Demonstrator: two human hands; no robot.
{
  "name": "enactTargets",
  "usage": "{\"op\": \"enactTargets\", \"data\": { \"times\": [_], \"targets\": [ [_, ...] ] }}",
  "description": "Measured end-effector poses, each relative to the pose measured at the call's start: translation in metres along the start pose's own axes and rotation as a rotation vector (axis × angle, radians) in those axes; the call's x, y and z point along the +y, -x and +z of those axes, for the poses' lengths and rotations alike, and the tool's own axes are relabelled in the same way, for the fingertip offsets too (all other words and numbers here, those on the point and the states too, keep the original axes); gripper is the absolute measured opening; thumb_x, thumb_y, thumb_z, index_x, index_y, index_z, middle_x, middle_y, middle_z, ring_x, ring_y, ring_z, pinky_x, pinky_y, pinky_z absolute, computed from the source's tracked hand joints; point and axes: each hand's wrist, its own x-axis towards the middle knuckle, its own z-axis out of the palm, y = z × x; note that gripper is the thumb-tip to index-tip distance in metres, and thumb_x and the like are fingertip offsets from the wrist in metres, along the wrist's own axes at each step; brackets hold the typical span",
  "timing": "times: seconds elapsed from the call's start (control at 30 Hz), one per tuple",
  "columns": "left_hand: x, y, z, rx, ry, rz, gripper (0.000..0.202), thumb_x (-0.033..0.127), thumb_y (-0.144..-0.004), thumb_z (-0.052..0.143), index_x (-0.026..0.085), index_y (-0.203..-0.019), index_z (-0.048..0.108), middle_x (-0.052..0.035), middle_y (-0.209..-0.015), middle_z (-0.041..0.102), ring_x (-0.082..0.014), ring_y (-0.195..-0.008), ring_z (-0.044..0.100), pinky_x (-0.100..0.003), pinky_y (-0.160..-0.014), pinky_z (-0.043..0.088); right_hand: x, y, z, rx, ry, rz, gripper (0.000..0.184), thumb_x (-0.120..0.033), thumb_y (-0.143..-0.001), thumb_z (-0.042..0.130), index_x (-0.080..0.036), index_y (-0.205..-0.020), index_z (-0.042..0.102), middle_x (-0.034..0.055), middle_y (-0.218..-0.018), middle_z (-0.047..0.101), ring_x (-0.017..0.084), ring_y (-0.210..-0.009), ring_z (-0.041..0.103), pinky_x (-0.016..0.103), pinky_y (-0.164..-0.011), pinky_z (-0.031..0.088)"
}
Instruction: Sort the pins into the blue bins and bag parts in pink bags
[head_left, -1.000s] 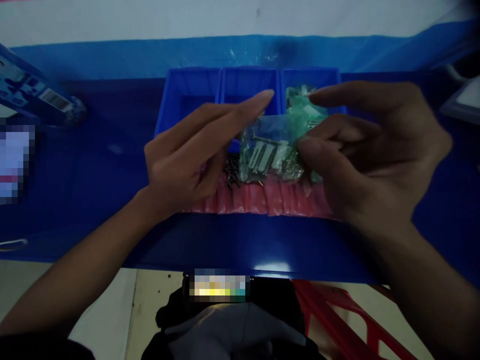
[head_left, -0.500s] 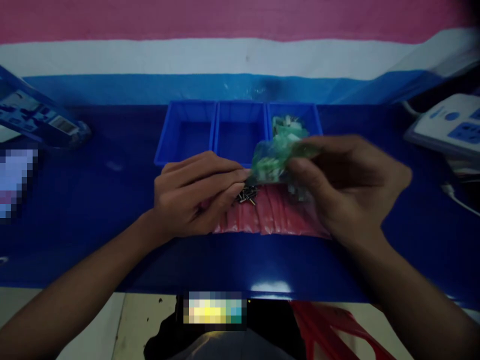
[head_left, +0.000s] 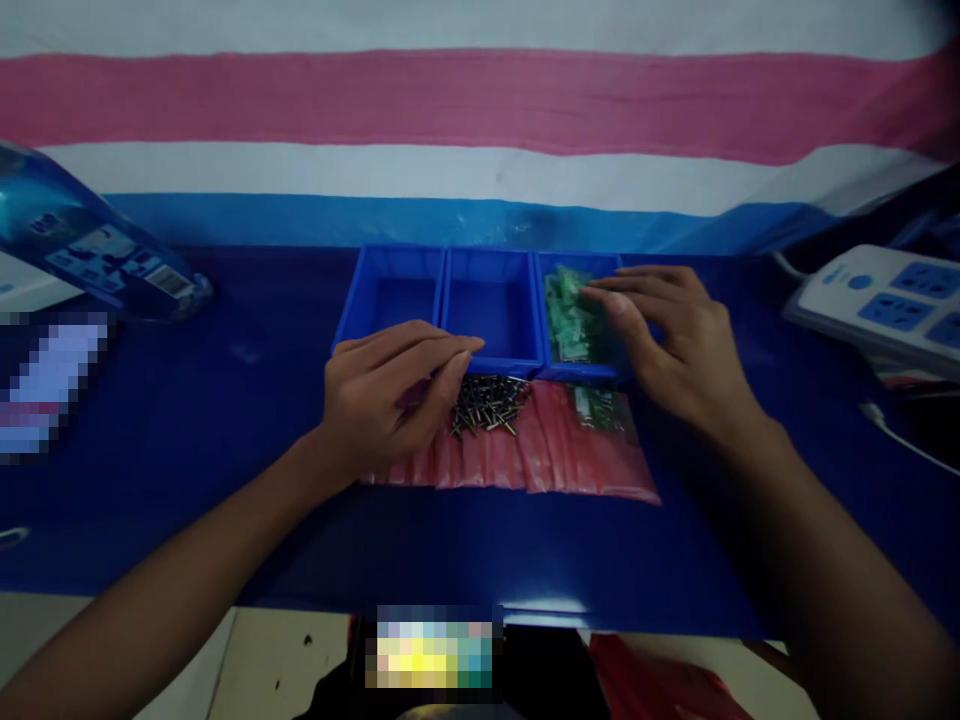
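My left hand (head_left: 394, 395) is closed, thumb and fingertips together just in front of the middle blue bin (head_left: 493, 365). Whatever may be between those fingertips is too small or hidden to make out. Below them a heap of small dark screws (head_left: 491, 405) lies on a row of pink plastic bags (head_left: 480, 465). My right hand (head_left: 675, 345) reaches over the right blue bin (head_left: 581, 373), its fingers extended and slightly apart from the thumb. Green-tinted clear bags (head_left: 570, 325) with pale pieces lie in that bin, close to the fingertips.
A left blue bin (head_left: 394, 290) adjoins the middle one. Another small clear bag (head_left: 600, 408) rests on the pink bags' right end. A blue bottle-shaped pack (head_left: 112, 250) and a blurred-out screen (head_left: 56, 385) are at left, a white power strip (head_left: 885, 300) at right.
The green-tinted bag between my hands has gone into the right bin and my right hand has let go of it. My left hand stays near the screws. The view has tilted up.
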Motion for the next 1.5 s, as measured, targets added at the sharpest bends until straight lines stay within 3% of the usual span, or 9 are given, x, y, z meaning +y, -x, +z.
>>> {"op": "enactTargets", "data": {
  "times": [0.3, 0.43, 0.5, 0.67, 0.83, 1.07, 1.23, 1.37, 1.5],
  "targets": [
    [-0.001, -0.001, 0.001, -0.015, -0.088, 0.116, 0.015, 0.010, -0.100, 0.071, 0.020, -0.110, 0.076, 0.0002, -0.098, 0.084, -0.0133, -0.083, 0.081, -0.024, -0.078, 0.068, -0.018, 0.006, 0.012, -0.174, 0.245, 0.002, 0.066, -0.066, -0.111, 0.035, -0.025, -0.155, 0.062, 0.0131, -0.171, 0.049, 0.050, -0.163, 0.032, 0.082, -0.125, 0.032],
    [-0.004, -0.002, -0.001, -0.014, -0.107, 0.122, 0.015, 0.010, -0.100, 0.071, 0.020, -0.110, 0.076, -0.0002, -0.098, 0.084, -0.0136, -0.082, 0.081, -0.024, -0.075, 0.066, -0.037, 0.004, -0.022, -0.031, 0.169, -0.091, 0.040, -0.048, -0.108, 0.058, -0.026, -0.137, 0.074, 0.0107, -0.154, 0.066, 0.037, -0.143, 0.062, 0.061, -0.120, 0.052],
    [-0.005, -0.002, -0.002, -0.007, -0.099, 0.110, 0.014, 0.009, -0.100, 0.071, 0.019, -0.109, 0.076, -0.0004, -0.098, 0.084, -0.0129, -0.082, 0.081, -0.023, -0.074, 0.066, -0.050, 0.012, -0.045, -0.036, 0.110, -0.152, 0.023, -0.039, -0.105, 0.064, -0.028, -0.120, 0.078, 0.0047, -0.118, 0.082, 0.026, -0.105, 0.079, 0.045, -0.094, 0.066],
    [-0.007, -0.001, 0.001, 0.024, -0.071, 0.082, 0.011, 0.010, -0.102, 0.069, 0.017, -0.105, 0.077, -0.0005, -0.096, 0.084, -0.0109, -0.081, 0.080, -0.020, -0.074, 0.064, -0.061, 0.048, -0.060, -0.335, 0.258, -0.405, 0.038, -0.025, -0.106, 0.045, -0.024, -0.134, 0.071, 0.0080, -0.117, 0.082, 0.029, -0.089, 0.081, 0.045, -0.064, 0.064],
    [-0.009, 0.001, 0.001, 0.016, -0.098, 0.100, 0.013, 0.014, -0.103, 0.067, 0.022, -0.110, 0.075, 0.0025, -0.096, 0.083, -0.0104, -0.081, 0.079, -0.021, -0.075, 0.064, -0.060, 0.056, -0.048, -0.282, 0.395, -0.478, 0.044, -0.014, -0.101, 0.051, -0.020, -0.140, 0.069, 0.0077, -0.108, 0.083, 0.028, -0.080, 0.079, 0.041, -0.053, 0.055],
    [-0.003, 0.002, -0.002, -0.008, -0.129, 0.201, 0.043, 0.011, -0.099, 0.071, 0.024, -0.140, 0.067, -0.0092, -0.134, 0.077, -0.0210, -0.112, 0.079, -0.027, -0.077, 0.070, -0.085, 0.004, -0.040, -0.104, -0.388, 0.002, 0.036, -0.029, -0.091, 0.083, -0.035, -0.126, 0.077, -0.0046, -0.096, 0.082, 0.014, -0.070, 0.076, 0.026, -0.056, 0.062],
    [0.000, 0.000, -0.005, 0.014, -0.084, 0.199, 0.023, 0.018, -0.099, 0.081, 0.022, -0.121, 0.077, -0.0058, -0.115, 0.082, -0.0199, -0.103, 0.080, -0.032, -0.084, 0.070, -0.088, -0.010, -0.004, -0.140, -0.900, 0.177, 0.012, -0.021, -0.096, 0.076, -0.027, -0.104, 0.082, -0.0032, -0.093, 0.081, 0.015, -0.071, 0.078, 0.031, -0.066, 0.071],
    [0.009, -0.003, -0.006, 0.067, 0.082, -0.153, 0.005, 0.019, -0.101, 0.080, 0.021, -0.105, 0.078, 0.0050, -0.093, 0.081, -0.0092, -0.083, 0.076, -0.026, -0.077, 0.068, -0.089, 0.011, 0.006, -0.051, -0.650, 0.036, 0.031, -0.027, -0.104, 0.066, -0.035, -0.132, 0.075, 0.0034, -0.110, 0.078, 0.021, -0.090, 0.078, 0.035, -0.065, 0.070],
    [0.020, -0.009, -0.006, 0.017, 0.358, -0.379, 0.041, 0.010, -0.097, 0.082, 0.022, -0.134, 0.070, 0.0102, -0.083, 0.076, -0.0035, -0.066, 0.071, -0.017, -0.061, 0.065, -0.084, 0.025, 0.003, 0.101, -0.189, -0.174, 0.074, -0.023, -0.093, 0.080, -0.047, -0.159, 0.054, 0.0046, -0.148, 0.060, 0.027, -0.128, 0.068, 0.035, -0.081, 0.069]
  ]
}}
